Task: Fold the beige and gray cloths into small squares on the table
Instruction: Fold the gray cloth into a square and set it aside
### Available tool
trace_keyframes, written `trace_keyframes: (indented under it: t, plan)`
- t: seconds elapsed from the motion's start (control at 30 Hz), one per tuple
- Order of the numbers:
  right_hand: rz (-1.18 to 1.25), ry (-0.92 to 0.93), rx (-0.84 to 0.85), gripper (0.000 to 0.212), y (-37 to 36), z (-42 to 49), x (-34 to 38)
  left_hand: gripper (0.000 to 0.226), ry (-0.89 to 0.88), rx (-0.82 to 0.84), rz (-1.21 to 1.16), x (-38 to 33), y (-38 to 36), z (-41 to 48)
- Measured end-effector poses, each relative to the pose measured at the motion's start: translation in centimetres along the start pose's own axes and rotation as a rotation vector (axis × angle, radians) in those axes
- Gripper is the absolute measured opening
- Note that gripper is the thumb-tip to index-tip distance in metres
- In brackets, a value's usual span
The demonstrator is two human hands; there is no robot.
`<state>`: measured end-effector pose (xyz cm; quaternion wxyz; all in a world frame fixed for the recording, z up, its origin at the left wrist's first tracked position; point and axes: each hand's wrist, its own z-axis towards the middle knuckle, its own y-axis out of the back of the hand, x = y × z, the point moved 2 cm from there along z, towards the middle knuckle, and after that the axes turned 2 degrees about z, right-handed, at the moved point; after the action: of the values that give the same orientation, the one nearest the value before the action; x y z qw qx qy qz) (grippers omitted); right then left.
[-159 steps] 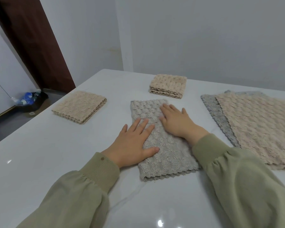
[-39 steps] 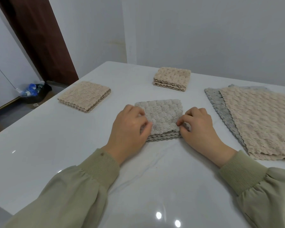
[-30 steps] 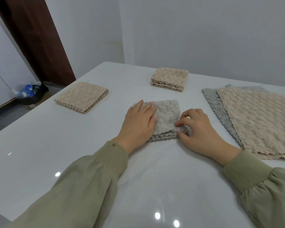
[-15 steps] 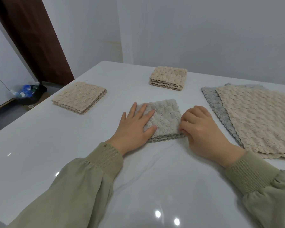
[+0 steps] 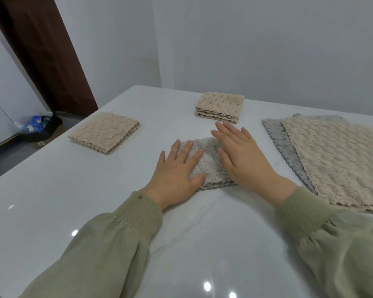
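Both of your hands lie flat and spread on the folded gray cloth — the left hand covers its left side, the right hand its right, neither one pinching or gripping anything. That cloth sits near the middle of the table, already down to a small square by the look of it.

To finish this step well, press evenly through the palms and sweep outward so the layers settle; check that the scalloped edges at the near side line up before you lift off.

Around you: two folded beige squares, one to the left and one further back, and on the right an unfolded beige cloth lying over an unfolded gray cloth — those two are yet to do. Your surface is glossy white and throws back ceiling lights, so cloth may slide. Pale walls stand behind, a dark brown panel at the left, a black bag of rubbish on the floor.
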<state>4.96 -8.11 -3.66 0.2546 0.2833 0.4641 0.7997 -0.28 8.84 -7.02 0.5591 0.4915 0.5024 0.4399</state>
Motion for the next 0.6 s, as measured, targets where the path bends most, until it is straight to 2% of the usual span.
trace_keyframes:
  t: [0.13, 0.2, 0.3, 0.4, 0.43, 0.47, 0.53, 0.6]
  plan:
    - [-0.089, -0.125, 0.307, 0.051, -2.3, 1.7, -0.6, 0.07, 0.023, 0.005, 0.0, 0.2, 0.1, -0.3]
    - [-0.114, -0.197, 0.409, 0.053, -2.8, 1.7, -1.3, 0.074, 0.043, 0.017, -0.001, 0.5, 0.1, -0.5]
    - [-0.177, -0.227, 0.376, 0.054, -1.9, 1.9, -1.2, 0.078, 0.041, 0.03, -0.005, 0.6, 0.0, -0.5]
    - [-0.081, -0.171, 0.128, 0.053, -1.0, 2.5, 0.7, 0.078, 0.037, 0.017, 0.008, 0.5, -0.1, -0.3]
    - [-0.045, -0.156, 0.093, 0.052, -1.1, 2.7, 1.2, 0.078, 0.037, 0.02, 0.012, 0.4, -0.1, -0.4]
    - [-0.039, -0.148, 0.111, 0.052, -1.6, 2.8, 1.3, 0.078, 0.036, 0.026, 0.01, 0.4, -0.1, -0.4]
    - [-0.064, -0.172, 0.25, 0.052, -3.0, 2.5, 0.8, 0.077, 0.014, 0.018, -0.035, 0.6, 0.2, -0.3]
    - [-0.018, -0.229, 0.349, 0.052, -3.8, 2.2, 0.0, 0.068, 0.007, -0.132, -0.228, 1.4, 0.8, 0.2]
